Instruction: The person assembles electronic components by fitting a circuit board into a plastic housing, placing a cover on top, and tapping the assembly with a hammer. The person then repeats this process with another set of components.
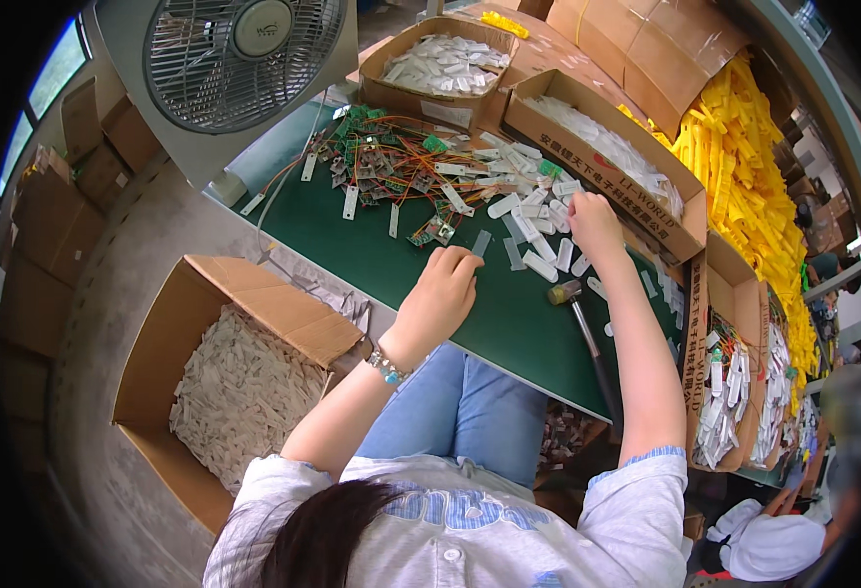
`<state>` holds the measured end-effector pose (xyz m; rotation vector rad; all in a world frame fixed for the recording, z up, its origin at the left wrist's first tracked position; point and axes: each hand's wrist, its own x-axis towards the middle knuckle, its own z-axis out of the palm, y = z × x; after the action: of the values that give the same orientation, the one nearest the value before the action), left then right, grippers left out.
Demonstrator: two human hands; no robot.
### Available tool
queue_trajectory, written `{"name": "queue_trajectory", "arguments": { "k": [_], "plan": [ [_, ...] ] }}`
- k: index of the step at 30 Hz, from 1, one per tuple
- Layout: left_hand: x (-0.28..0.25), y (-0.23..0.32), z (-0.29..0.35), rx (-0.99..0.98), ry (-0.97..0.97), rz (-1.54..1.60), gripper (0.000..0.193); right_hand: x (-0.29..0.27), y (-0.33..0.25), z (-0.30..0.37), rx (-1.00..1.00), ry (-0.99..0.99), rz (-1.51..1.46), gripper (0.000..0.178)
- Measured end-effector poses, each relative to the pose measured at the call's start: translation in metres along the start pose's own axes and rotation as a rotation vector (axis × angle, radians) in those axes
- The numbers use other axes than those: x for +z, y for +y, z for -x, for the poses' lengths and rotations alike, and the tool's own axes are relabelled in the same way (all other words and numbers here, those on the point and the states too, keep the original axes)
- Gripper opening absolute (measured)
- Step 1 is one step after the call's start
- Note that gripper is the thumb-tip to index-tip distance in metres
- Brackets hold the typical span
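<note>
My left hand [440, 294] is over the green work mat [372, 257] with its fingers curled together. A translucent plastic strip [481, 243] touches or lies just beyond its fingertips, and a small circuit board with wires [434, 231] sits near its knuckles. Whether the fingers grip anything is hidden. Farther right, my right hand [597, 227] reaches into the loose white plastic casings [538, 218], fingers bent and pressed together at a piece I cannot make out. A hammer [577, 312] with a dark handle lies beside my right forearm.
Wired green circuit boards [367, 157] are heaped at the back left, near a fan [244, 59]. Cartons of white parts [445, 64] and a long box [607, 147] border the mat. Yellow pieces [734, 167] are piled right. A floor carton [171, 372] stands left; another person [783, 539] is lower right.
</note>
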<state>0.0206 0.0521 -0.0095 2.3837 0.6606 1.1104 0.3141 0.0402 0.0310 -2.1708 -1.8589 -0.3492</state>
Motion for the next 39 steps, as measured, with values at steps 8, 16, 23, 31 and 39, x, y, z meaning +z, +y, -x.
{"name": "queue_trajectory", "arguments": {
  "k": [8, 16, 23, 31, 39],
  "plan": [
    [0.006, 0.004, -0.004, 0.03, -0.005, -0.106, 0.026, 0.005, 0.013, 0.016, 0.036, 0.015, -0.025, 0.027],
    [0.001, 0.0, -0.001, -0.008, -0.051, -0.014, 0.022, -0.068, -0.074, 0.097, 0.154, 0.01, -0.463, 0.055],
    [0.0, 0.0, -0.073, 0.109, -0.019, -0.046, 0.017, -0.034, -0.11, 0.176, 0.231, 0.138, -0.9, 0.039],
    [0.039, -0.076, -0.166, 0.136, -0.205, -0.426, 0.017, -0.023, -0.109, 0.174, 0.259, 0.305, -0.923, 0.024],
    [0.049, -0.091, -0.175, 0.129, -0.2, -0.461, 0.019, -0.017, -0.111, 0.174, 0.164, 0.31, -0.72, 0.025]
  ]
}}
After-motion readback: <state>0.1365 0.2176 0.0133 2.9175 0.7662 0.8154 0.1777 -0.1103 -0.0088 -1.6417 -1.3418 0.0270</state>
